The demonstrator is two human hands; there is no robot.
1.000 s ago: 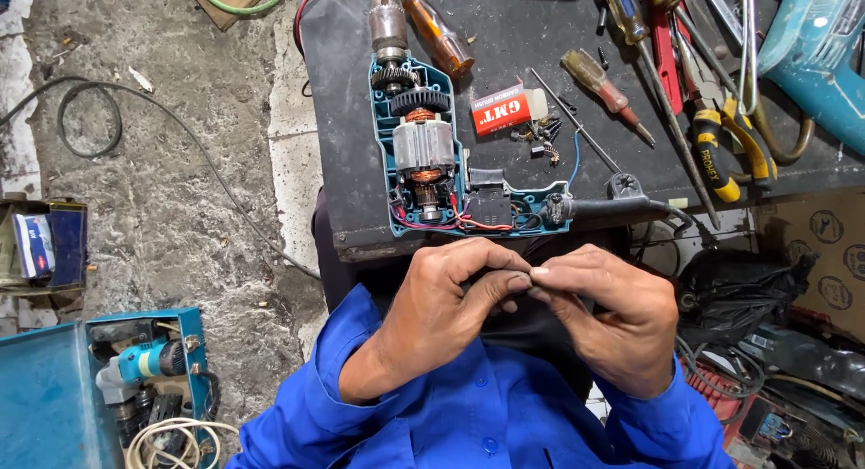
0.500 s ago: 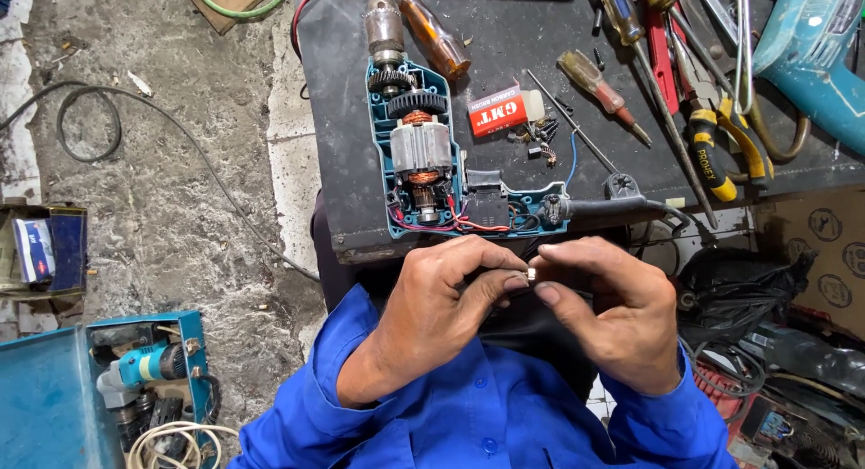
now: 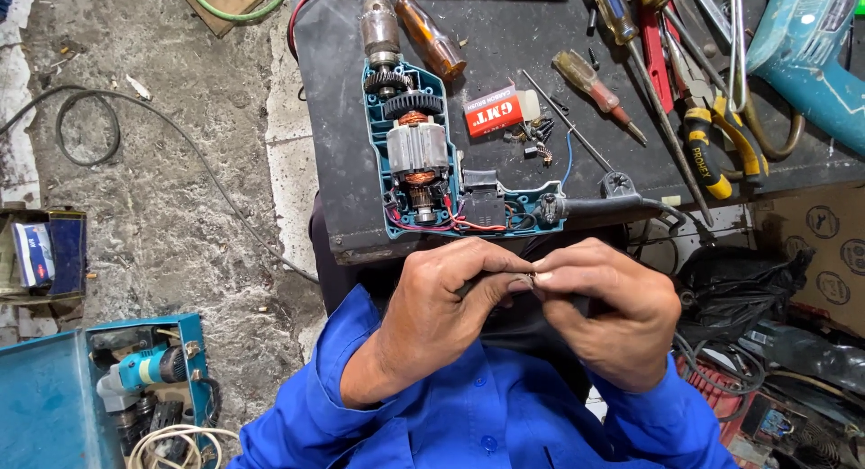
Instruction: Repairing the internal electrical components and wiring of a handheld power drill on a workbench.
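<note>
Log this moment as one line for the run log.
left hand: pinching small part | right hand: pinching same part | opened drill: on black bench, untouched | screwdrivers, pliers: beyond drill

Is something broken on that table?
The drill on the black table lies with its cover off, showing gears, motor and red wires. Small loose parts sit beside it. Both hands, left hand and right hand, pinch a tiny piece together.
</note>
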